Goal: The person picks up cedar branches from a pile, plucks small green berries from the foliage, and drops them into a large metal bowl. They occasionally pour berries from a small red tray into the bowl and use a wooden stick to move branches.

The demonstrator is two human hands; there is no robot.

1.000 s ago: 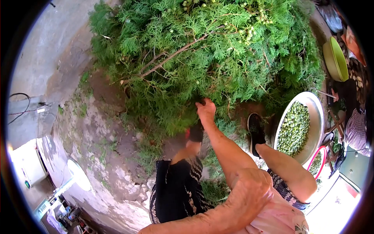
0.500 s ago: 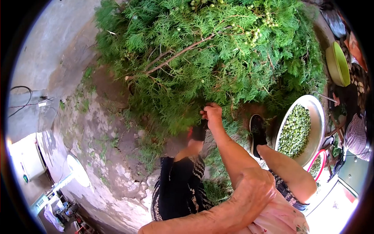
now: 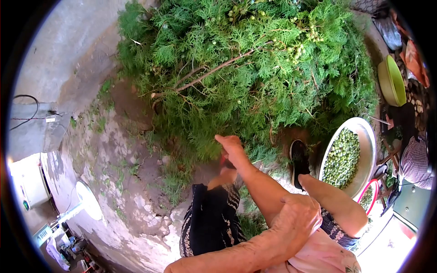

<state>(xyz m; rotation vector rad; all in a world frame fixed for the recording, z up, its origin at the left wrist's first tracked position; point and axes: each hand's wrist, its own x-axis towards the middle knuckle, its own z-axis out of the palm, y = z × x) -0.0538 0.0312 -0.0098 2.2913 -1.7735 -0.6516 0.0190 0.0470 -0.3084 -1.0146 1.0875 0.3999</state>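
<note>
My right hand (image 3: 231, 148) reaches to the lower edge of a big heap of green conifer branches (image 3: 273, 86). One digit points left against the foliage; the others curl under, and what they hold is hidden. My left hand (image 3: 301, 214) is closed, lying across my right arm near the elbow, its fingertips out of sight. A bare brown branch (image 3: 214, 70) runs over the heap, and small pale green cones show among the leaves. Right of my shoe stands a metal basin (image 3: 369, 150) holding many green cones (image 3: 341, 159).
A yellow-green basin (image 3: 391, 81) sits at the upper right. A pink-rimmed container (image 3: 374, 200) with green pieces is below the metal basin. My black shoe (image 3: 298, 159) rests beside the heap. A white round fan-like object (image 3: 90, 200) and a cable are at left.
My right hand has moved left and slightly down along the edge of the heap, its pointing digit now stretched out. My left hand stays by my right elbow. The view has shifted slightly.
</note>
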